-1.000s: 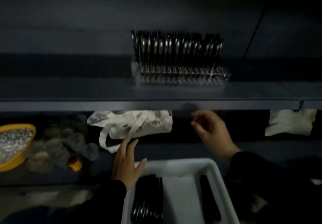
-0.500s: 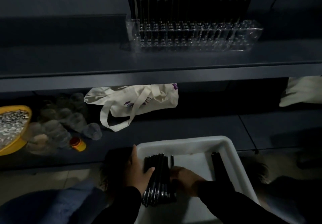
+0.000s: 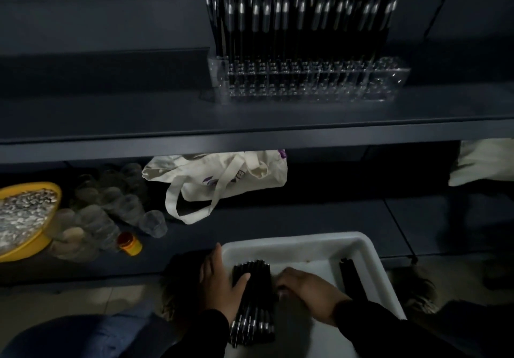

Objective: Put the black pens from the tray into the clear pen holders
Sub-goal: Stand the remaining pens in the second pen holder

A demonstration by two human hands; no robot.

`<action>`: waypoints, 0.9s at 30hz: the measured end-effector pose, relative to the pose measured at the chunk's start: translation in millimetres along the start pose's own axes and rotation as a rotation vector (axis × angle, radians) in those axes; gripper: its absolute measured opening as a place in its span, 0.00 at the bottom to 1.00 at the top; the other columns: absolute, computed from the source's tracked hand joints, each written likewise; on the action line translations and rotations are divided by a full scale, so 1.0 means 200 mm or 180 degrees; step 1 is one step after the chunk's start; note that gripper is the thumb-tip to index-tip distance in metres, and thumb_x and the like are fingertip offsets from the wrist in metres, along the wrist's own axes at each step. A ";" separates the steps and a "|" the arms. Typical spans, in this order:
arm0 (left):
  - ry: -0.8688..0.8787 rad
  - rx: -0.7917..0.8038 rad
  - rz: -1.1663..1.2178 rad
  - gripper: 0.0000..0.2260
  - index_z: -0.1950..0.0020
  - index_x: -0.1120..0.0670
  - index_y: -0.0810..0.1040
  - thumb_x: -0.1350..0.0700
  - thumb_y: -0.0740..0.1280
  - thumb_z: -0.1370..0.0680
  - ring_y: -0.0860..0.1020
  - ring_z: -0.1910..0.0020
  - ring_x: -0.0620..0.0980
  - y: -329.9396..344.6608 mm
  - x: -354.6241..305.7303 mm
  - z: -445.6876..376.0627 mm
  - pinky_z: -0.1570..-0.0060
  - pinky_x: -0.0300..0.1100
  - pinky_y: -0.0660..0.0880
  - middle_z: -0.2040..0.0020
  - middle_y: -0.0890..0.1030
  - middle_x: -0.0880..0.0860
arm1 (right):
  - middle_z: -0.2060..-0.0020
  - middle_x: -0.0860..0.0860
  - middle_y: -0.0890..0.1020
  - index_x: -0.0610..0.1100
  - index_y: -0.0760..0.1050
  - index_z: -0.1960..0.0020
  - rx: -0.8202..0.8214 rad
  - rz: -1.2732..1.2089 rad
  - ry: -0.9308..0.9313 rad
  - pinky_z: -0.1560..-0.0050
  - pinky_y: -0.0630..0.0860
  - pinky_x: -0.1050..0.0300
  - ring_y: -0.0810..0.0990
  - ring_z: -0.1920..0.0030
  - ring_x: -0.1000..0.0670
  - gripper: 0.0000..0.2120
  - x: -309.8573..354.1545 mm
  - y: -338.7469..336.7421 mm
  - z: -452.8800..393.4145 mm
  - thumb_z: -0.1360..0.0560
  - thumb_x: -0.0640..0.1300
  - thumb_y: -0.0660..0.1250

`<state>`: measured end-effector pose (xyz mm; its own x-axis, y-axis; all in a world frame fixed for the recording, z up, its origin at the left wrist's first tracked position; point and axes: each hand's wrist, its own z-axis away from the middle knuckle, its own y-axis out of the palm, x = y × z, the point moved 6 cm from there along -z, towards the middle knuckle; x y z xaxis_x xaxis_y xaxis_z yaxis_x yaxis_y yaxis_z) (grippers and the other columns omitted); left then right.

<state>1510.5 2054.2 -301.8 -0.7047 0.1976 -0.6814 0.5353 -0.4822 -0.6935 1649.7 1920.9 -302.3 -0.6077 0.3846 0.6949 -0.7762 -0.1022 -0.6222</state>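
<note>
A bundle of black pens [image 3: 254,299] is being steadied in the white tray [image 3: 370,249] by the left hand [image 3: 222,279], fingers flat, while the right hand [image 3: 303,288] is curling onto it, seemingly picking some; its grip cannot be told. The clear pen holder [image 3: 308,82] is being kept on the shelf [image 3: 167,118] above, nearly filled.

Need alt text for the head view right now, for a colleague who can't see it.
Both hands reach into a white tray: left hand and right hand on a bundle of black pens. On the shelf above, a clear pen holder stands nearly full.
</note>
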 end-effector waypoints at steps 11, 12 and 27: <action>0.1390 -0.1136 0.0574 0.34 0.28 0.55 0.65 0.40 0.64 0.30 0.64 0.32 0.49 -0.56 -0.73 0.09 0.35 0.43 0.62 0.30 0.67 0.53 | 0.66 0.53 0.80 0.43 0.72 0.53 -0.2118 -0.1531 -0.0677 0.63 0.75 0.67 0.77 0.65 0.61 0.12 0.46 -1.05 0.37 0.23 0.27 0.59; 0.1478 -0.1271 0.0628 0.32 0.28 0.55 0.65 0.43 0.66 0.29 0.63 0.31 0.49 -0.63 -0.80 0.07 0.34 0.42 0.61 0.30 0.67 0.53 | 0.69 0.54 0.80 0.42 0.72 0.54 -0.2328 -0.1565 -0.0771 0.65 0.74 0.68 0.76 0.67 0.61 0.12 0.51 -1.18 0.42 0.24 0.26 0.59; 0.1295 -0.0423 0.0620 0.33 0.25 0.47 0.57 0.47 0.69 0.25 0.66 0.31 0.53 -0.87 -1.31 -0.47 0.34 0.47 0.66 0.25 0.59 0.51 | 0.67 0.47 0.77 0.39 0.74 0.60 -0.4016 -0.1057 -0.0541 0.71 0.71 0.67 0.75 0.67 0.52 0.08 0.63 -2.30 0.43 0.24 0.33 0.60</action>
<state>1645.5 2166.0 -23.8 -0.3596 0.4457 -0.8198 0.7132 -0.4352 -0.5495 1915.5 1936.6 101.9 -0.5049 0.0964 0.8578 -0.2583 0.9313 -0.2567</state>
